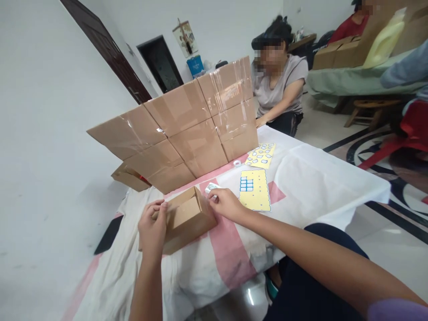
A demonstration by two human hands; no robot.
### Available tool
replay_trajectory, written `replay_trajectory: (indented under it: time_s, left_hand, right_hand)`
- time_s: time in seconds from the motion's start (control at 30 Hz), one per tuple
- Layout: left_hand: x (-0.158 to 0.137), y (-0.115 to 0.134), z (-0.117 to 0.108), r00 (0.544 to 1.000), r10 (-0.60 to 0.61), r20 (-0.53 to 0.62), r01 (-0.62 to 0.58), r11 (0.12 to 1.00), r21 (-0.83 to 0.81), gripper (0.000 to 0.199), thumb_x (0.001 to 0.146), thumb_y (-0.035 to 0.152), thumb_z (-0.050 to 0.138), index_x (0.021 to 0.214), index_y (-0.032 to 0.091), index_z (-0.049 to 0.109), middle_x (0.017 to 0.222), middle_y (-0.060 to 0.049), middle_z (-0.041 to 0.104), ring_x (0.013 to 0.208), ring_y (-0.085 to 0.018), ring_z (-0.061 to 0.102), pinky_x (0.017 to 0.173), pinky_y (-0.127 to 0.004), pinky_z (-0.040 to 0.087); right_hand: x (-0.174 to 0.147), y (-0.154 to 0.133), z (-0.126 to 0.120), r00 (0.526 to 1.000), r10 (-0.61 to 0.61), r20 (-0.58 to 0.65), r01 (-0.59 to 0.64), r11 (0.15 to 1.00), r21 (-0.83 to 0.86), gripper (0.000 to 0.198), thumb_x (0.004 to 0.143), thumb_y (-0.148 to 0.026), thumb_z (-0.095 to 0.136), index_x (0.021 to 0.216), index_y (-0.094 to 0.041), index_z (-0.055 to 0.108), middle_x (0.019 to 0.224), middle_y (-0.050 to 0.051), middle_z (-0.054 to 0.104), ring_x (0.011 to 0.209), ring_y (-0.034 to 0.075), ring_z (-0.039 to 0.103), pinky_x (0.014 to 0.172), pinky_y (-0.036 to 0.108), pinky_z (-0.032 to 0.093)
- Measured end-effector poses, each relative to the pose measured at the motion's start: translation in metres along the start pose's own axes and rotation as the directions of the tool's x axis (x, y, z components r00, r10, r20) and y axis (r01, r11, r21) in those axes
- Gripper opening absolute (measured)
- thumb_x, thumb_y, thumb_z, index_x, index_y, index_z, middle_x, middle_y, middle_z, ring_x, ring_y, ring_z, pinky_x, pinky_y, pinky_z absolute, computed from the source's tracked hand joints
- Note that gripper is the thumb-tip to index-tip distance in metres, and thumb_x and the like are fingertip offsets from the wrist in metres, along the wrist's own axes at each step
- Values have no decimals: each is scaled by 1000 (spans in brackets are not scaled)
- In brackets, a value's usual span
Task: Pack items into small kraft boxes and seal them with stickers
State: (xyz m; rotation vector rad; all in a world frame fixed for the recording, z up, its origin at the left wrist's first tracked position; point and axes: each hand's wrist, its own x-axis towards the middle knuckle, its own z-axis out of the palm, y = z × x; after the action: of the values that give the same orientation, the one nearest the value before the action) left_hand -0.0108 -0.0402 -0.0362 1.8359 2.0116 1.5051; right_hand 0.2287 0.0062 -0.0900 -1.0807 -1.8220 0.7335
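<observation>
A small brown cardboard box [187, 229] stands on the cloth-covered table in front of me, its top flaps folded inward. My left hand [154, 223] is over the box's left end, with the fingers curled in; what they grip, if anything, is hidden. At the right top edge of the box, my right hand [222, 201] is closed in a pinch, and I cannot make out what is in it. A small white piece with a printed pattern [211, 187] lies just behind these fingers. To the right is a yellow sheet [262, 189] with blue-outlined rectangles.
A wall of taped cardboard boxes [197, 142] rises along the table's far side. Before it are a tape roll [237, 163] and another yellow card [261, 154]. A person [281, 84] sits beyond the table. A red stool [408, 129] stands at right.
</observation>
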Motion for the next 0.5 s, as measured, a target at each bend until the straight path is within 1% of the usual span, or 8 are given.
replay_trajectory:
  time_s: [0.1,0.2,0.33,0.4,0.43,0.5]
  left_hand:
    - [-1,2,2,1000,-27,12,27,1000,11,36,84,51,61,63,22,61,102,-4,71,102,-21,65,98,-35,45]
    - [-3,5,3,1000,-29,-2,29,999,17,36,83,51,61,63,22,60,100,-4,71,100,-21,65,98,-35,46]
    - [-4,6,5,1000,-29,-5,29,998,46,34,83,51,61,65,22,62,101,-3,72,100,-21,65,96,-34,46]
    - [-3,5,6,1000,-28,7,27,997,71,34,84,50,61,65,22,63,101,-3,72,100,-21,66,96,-35,46]
    - [-3,4,6,1000,-25,14,24,996,89,34,84,50,61,66,22,63,101,-3,72,100,-21,65,96,-35,46]
    - [-2,3,6,1000,-13,28,9,991,131,34,86,51,59,67,22,64,101,-3,72,100,-21,65,98,-36,45]
  right_hand:
    - [1,3,7,1000,-23,15,22,999,45,18,79,-7,63,88,-18,74,81,1,74,71,15,66,69,24,46]
    - [-1,7,14,998,-47,33,45,997,61,21,80,-8,63,93,-18,76,81,2,74,74,15,67,72,25,47]
    - [-3,8,20,999,-28,36,25,996,84,24,79,-9,63,95,-17,78,81,2,74,75,16,66,71,25,47]
    - [-3,8,18,999,-5,39,0,991,136,23,77,-9,63,92,-16,79,85,3,75,79,17,67,73,26,48]
    - [-3,7,15,998,10,63,-21,984,179,22,76,-9,63,90,-16,79,88,3,75,82,17,67,74,26,49]
    - [-4,6,8,987,38,159,-80,960,269,18,73,-10,65,80,-17,80,94,3,76,84,17,68,76,26,50]
